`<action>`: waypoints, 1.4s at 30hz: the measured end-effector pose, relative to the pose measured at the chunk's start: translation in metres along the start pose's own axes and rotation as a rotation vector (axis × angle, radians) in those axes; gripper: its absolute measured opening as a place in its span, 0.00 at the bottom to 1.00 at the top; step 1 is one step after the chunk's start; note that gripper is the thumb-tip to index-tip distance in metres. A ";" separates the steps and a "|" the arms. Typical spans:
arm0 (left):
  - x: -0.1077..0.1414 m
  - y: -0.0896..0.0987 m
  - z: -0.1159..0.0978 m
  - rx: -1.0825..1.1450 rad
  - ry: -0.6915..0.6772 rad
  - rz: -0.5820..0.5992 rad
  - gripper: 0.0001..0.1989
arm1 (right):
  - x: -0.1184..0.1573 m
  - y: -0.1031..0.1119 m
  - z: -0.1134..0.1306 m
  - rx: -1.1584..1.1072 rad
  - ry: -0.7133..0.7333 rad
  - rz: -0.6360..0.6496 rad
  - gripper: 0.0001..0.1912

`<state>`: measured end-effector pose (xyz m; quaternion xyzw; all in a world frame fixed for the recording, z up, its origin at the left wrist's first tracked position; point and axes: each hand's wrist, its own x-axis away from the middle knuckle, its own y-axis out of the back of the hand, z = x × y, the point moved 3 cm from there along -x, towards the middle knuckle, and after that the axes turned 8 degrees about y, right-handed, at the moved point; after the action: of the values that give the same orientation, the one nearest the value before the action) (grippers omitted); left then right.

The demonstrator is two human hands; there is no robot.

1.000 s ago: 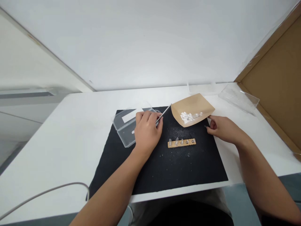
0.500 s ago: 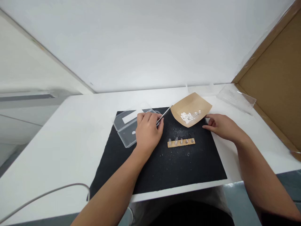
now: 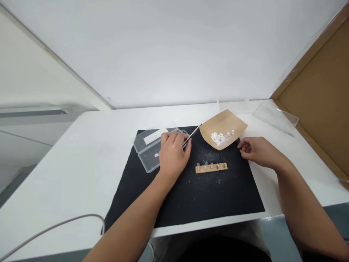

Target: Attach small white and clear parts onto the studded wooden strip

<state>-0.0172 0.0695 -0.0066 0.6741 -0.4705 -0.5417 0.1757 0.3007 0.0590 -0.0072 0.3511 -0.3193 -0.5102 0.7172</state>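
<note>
Fingers of the right hand (image 3: 253, 148) just drew in from spread, near the paper tray (image 3: 226, 120); can't tell if pinched shut or holding anything. Left hand (image 3: 173, 151) unchanged, pinching a thin stick (image 3: 194, 133); work on the wooden strip (image 3: 208, 169) looks paused. Stick slants away rightward, tip toward tray. Strip lies on black mat (image 3: 201, 203), long axis left-right.

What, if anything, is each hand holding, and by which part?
Left hand: thin rod, by its lower part. Right hand: cannot tell whether anything is held.
</note>
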 end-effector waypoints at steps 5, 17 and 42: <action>0.000 0.002 -0.003 0.039 -0.024 -0.023 0.02 | 0.003 0.009 -0.005 -0.009 0.040 -0.036 0.11; 0.000 0.000 -0.002 0.064 -0.034 -0.002 0.03 | 0.009 0.031 -0.009 -0.058 -0.005 -0.231 0.13; 0.001 -0.001 -0.002 0.127 -0.035 0.038 0.04 | 0.010 0.036 -0.016 -0.088 0.002 -0.190 0.18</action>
<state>-0.0152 0.0691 -0.0072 0.6654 -0.5195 -0.5189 0.1345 0.3344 0.0603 0.0148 0.3482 -0.2613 -0.5891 0.6807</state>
